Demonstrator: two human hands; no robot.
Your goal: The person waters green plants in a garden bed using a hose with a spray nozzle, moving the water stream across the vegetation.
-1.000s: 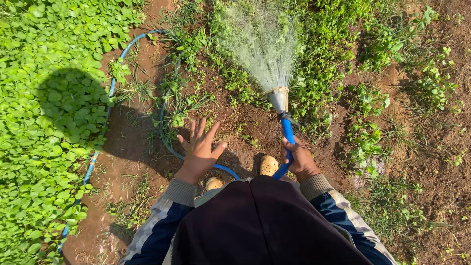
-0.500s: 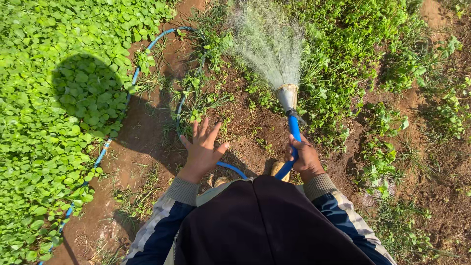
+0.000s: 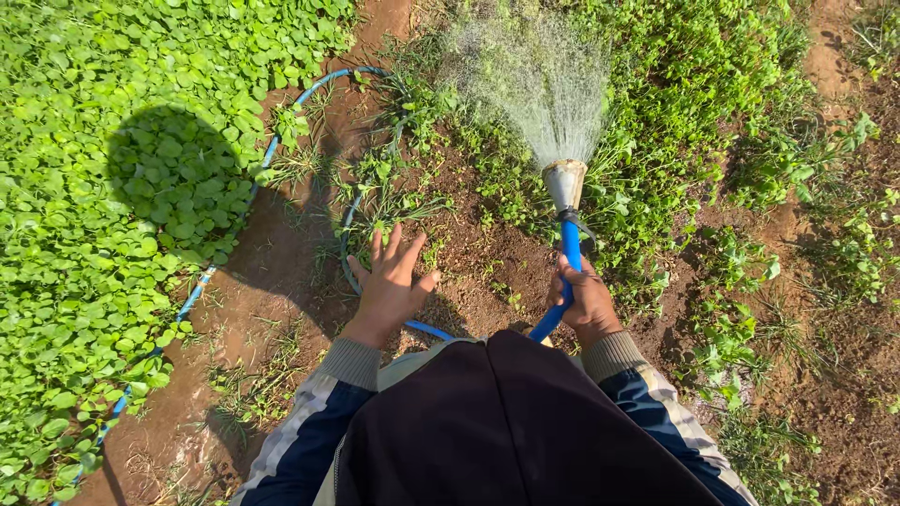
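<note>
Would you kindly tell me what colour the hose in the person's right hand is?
The hose in the right hand is bright blue, seen best in the head view.

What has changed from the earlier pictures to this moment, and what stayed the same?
The nozzle and right hand shifted slightly rightward in view, and the spray now lands further right on the plants. The yellow shoes seen earlier are hidden now. Nothing was taken or released. Unchanged: the right hand's grip on the blue hose, and the left hand open with spread fingers.

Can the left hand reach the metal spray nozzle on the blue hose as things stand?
Probably yes: the left hand is open and empty, and only open air separates it from the metal spray nozzle on the blue hose.
</note>
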